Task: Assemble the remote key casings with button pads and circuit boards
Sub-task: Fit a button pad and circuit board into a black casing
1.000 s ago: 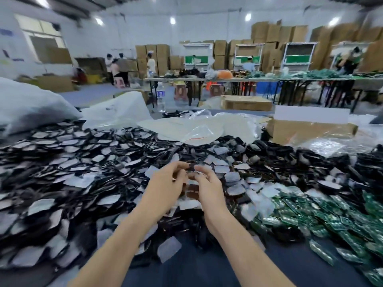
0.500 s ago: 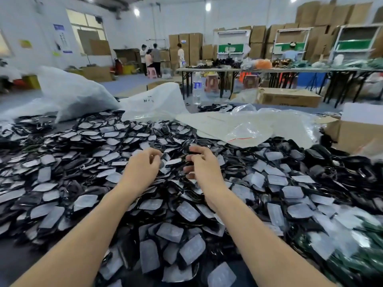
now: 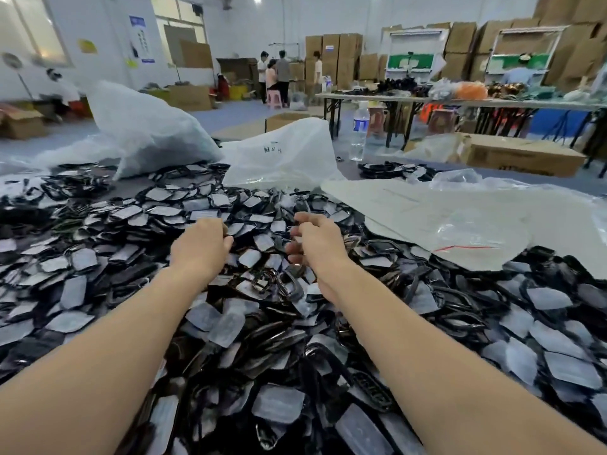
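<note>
Two bare forearms reach out over a sprawling heap of black plastic remote key casings (image 3: 256,326), many with pale grey film-covered faces turned up, which covers most of the work surface from the near edge to the far bags. The left hand (image 3: 200,247) hangs above the middle of the heap with its fingers curled loosely inward; whether anything sits inside the curl cannot be told. The right hand (image 3: 312,244), just beside it and apart from it, is also half-curled, thumb and fingers bent toward each other, and motion blur at the fingertips hides whether a part is pinched there. Neither hand clearly touches the pile.

Beyond the hands, a large crumpled white plastic bag (image 3: 144,133) rests at the heap's far left, a smaller translucent white bag (image 3: 282,156) lies beside it, and flat clear plastic sheeting (image 3: 437,218) spreads over the heap's far right. A clear water bottle with a blue label (image 3: 359,131) stands upright behind the bags. In the background, stacked brown cardboard boxes (image 3: 335,57) line the wall, a long folding table (image 3: 460,105) carries more goods, and several people (image 3: 279,77) stand near a pink stool.
</note>
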Demonstrator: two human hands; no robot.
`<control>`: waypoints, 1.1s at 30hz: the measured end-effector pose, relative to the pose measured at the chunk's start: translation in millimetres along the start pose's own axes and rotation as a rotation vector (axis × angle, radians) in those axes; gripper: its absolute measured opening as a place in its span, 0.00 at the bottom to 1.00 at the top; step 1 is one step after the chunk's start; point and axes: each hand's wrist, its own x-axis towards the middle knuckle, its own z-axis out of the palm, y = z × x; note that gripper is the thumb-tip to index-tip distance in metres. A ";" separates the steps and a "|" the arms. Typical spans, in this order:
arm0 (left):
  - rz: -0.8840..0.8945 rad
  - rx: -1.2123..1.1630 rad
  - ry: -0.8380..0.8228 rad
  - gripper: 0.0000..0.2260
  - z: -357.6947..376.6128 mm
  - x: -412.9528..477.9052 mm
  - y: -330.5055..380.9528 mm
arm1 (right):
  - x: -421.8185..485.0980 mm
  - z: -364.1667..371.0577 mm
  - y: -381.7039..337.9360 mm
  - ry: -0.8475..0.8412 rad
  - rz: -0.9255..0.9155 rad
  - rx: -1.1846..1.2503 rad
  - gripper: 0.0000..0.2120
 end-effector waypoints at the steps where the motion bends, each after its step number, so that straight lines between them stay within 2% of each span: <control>1: 0.035 0.047 0.022 0.13 3.4 4.9 -1.1 | 8.2 0.4 -0.3 -0.001 -0.004 -0.003 0.12; 8: 0.259 0.288 0.183 0.09 22.6 22.8 -6.8 | 37.4 -8.6 6.3 0.029 -0.004 0.036 0.13; 12: 0.256 0.331 0.189 0.06 25.3 24.8 -9.9 | 37.7 -18.2 12.5 0.052 -0.001 0.025 0.14; 17: 0.245 0.353 0.117 0.12 21.8 27.5 -12.9 | 32.2 -28.0 12.0 0.072 -0.032 0.010 0.16; 23: 0.314 0.430 0.191 0.09 22.5 29.1 -13.6 | 31.1 -34.6 11.2 0.078 -0.038 -0.011 0.16; 27: 0.377 0.407 0.209 0.07 23.5 30.4 -15.2 | 34.2 -37.6 14.3 0.084 -0.033 -0.008 0.16; 30: 0.430 0.290 0.269 0.05 17.2 23.5 -12.7 | 33.5 -40.5 14.8 0.094 -0.023 0.005 0.15; 33: 0.590 0.144 0.357 0.05 2.3 8.9 6.1 | 28.6 -44.6 9.0 0.078 0.008 0.029 0.11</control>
